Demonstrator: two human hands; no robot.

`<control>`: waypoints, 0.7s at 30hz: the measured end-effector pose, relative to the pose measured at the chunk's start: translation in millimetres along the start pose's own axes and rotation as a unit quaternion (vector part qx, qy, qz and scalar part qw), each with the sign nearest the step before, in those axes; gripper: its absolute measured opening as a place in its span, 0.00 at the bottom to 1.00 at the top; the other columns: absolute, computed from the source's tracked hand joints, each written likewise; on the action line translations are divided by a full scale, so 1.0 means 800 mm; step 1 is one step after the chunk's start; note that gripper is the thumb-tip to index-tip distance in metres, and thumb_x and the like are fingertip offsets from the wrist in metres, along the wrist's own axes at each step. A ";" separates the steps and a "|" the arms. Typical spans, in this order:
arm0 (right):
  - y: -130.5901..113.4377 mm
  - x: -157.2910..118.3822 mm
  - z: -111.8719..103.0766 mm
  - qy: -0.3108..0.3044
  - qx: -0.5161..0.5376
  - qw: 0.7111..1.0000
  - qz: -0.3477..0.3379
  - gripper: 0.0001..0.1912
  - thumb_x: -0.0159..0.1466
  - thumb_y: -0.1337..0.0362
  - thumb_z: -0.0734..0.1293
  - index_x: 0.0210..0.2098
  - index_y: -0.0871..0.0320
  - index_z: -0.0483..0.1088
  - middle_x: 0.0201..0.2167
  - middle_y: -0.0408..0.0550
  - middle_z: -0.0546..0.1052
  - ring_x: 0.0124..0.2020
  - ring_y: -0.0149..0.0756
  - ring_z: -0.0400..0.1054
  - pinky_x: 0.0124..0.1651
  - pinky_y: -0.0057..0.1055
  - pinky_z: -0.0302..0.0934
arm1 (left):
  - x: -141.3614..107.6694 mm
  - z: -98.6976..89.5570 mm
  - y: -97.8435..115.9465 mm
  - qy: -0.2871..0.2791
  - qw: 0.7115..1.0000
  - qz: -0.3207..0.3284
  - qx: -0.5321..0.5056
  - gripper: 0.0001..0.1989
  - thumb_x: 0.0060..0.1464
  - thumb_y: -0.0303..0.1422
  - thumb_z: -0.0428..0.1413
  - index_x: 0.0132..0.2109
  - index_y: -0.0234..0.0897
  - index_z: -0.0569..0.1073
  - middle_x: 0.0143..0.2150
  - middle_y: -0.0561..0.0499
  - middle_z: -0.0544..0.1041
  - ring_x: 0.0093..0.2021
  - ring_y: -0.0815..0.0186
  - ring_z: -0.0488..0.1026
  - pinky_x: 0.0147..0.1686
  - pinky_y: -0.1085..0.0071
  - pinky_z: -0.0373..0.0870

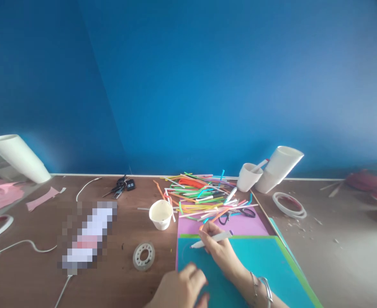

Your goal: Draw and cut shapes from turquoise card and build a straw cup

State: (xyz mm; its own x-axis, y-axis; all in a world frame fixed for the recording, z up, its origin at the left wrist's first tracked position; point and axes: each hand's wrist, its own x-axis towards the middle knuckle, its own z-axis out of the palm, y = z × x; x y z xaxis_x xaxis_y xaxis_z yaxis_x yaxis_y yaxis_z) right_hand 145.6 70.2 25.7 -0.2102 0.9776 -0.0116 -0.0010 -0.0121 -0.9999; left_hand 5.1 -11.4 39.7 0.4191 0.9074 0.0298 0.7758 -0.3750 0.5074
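My right hand (218,248), with bracelets at the wrist, grips a white marker (212,239) with a purple end. The marker's tip points left, over the upper left part of a blue sheet (255,256). My left hand (183,284) is at the bottom centre, by the sheet's left edge, blurred, with its fingers bent and apart and nothing seen in them. Green and purple sheets (252,224) show from under the blue one. Beyond them lie many coloured straws (194,192) and dark-handled scissors (247,212).
A white cup (161,214) and a tape roll (143,256) stand left of the sheets. Behind right are a cup (248,177) holding a marker, stacked cups (280,169) and a white ring roll (289,205). Keys (124,184) lie at the back; cables are at left.
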 end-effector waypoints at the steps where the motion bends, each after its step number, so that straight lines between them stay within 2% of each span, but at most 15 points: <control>1: -0.002 0.000 -0.002 0.010 0.021 1.000 0.007 0.18 0.57 0.52 0.66 0.22 0.56 0.58 0.14 0.33 0.58 0.16 0.25 0.49 0.20 0.24 0.44 | 0.007 -0.008 -0.003 0.003 0.997 -0.026 -0.072 0.09 0.44 0.24 0.56 0.35 0.40 0.70 0.32 0.52 0.77 0.28 0.65 0.75 0.27 0.75 0.67; 2: -0.004 0.000 -0.003 0.020 0.041 0.999 0.011 0.17 0.57 0.52 0.67 0.23 0.56 0.59 0.14 0.33 0.59 0.16 0.25 0.49 0.20 0.24 0.44 | 0.013 -0.014 -0.007 0.044 0.990 -0.069 -0.118 0.09 0.45 0.23 0.54 0.35 0.39 0.68 0.30 0.53 0.76 0.29 0.66 0.74 0.29 0.74 0.67; 4: -0.010 -0.001 -0.006 0.047 0.082 0.996 0.002 0.17 0.58 0.53 0.67 0.23 0.56 0.58 0.14 0.34 0.60 0.17 0.25 0.50 0.21 0.23 0.46 | 0.022 -0.019 -0.016 0.122 0.969 -0.112 -0.181 0.08 0.47 0.24 0.51 0.37 0.38 0.65 0.30 0.54 0.72 0.31 0.67 0.72 0.33 0.73 0.67; 6: -0.018 -0.003 -0.008 0.065 0.111 0.992 -0.019 0.17 0.59 0.54 0.66 0.22 0.56 0.57 0.15 0.34 0.61 0.17 0.24 0.51 0.21 0.23 0.48 | 0.027 -0.015 -0.024 0.162 0.951 -0.128 -0.231 0.17 0.47 0.24 0.50 0.46 0.37 0.62 0.28 0.56 0.69 0.29 0.69 0.70 0.33 0.72 0.67; 9: -0.031 -0.008 -0.006 0.027 0.093 0.995 -0.025 0.18 0.59 0.53 0.65 0.21 0.56 0.57 0.14 0.35 0.63 0.15 0.24 0.52 0.20 0.23 0.47 | 0.030 -0.004 -0.031 0.161 0.944 -0.093 -0.273 0.33 0.47 0.22 0.49 0.61 0.36 0.49 0.28 0.58 0.66 0.27 0.70 0.67 0.32 0.73 0.66; 11: -0.038 -0.011 -0.002 -0.023 0.052 0.998 -0.012 0.18 0.58 0.51 0.65 0.21 0.56 0.58 0.13 0.36 0.64 0.15 0.25 0.54 0.19 0.23 0.48 | 0.030 -0.001 -0.030 0.151 0.948 -0.080 -0.268 0.38 0.48 0.22 0.49 0.64 0.37 0.42 0.28 0.59 0.66 0.26 0.71 0.67 0.31 0.73 0.66; 13: -0.042 -0.013 0.003 -0.055 0.013 0.998 -0.004 0.19 0.57 0.50 0.65 0.21 0.56 0.58 0.13 0.37 0.64 0.16 0.26 0.56 0.20 0.24 0.50 | 0.031 -0.001 -0.025 0.148 0.955 -0.085 -0.241 0.40 0.48 0.21 0.49 0.65 0.39 0.39 0.28 0.59 0.67 0.26 0.71 0.67 0.30 0.73 0.66; 17: -0.043 -0.015 0.008 -0.061 -0.031 0.998 -0.003 0.18 0.56 0.52 0.64 0.21 0.55 0.56 0.15 0.36 0.63 0.18 0.28 0.59 0.23 0.24 0.54 | 0.032 -0.006 -0.017 0.143 0.970 -0.070 -0.185 0.43 0.47 0.20 0.50 0.66 0.39 0.37 0.27 0.58 0.70 0.26 0.69 0.70 0.29 0.73 0.66; 21: -0.041 -0.019 0.013 -0.073 -0.068 0.995 -0.005 0.14 0.56 0.57 0.63 0.21 0.55 0.56 0.16 0.36 0.63 0.19 0.28 0.59 0.22 0.23 0.53 | 0.034 -0.006 -0.013 0.119 0.981 -0.070 -0.140 0.44 0.47 0.19 0.49 0.66 0.39 0.37 0.29 0.56 0.75 0.28 0.66 0.74 0.29 0.73 0.67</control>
State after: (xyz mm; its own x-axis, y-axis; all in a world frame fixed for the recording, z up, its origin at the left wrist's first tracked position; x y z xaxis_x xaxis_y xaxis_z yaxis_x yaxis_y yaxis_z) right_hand 138.6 53.3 58.3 -0.3504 0.9366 -0.0104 0.1258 0.0360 -0.9914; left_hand 6.1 18.0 39.8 0.1703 0.9774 0.1253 0.6446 -0.2067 0.7360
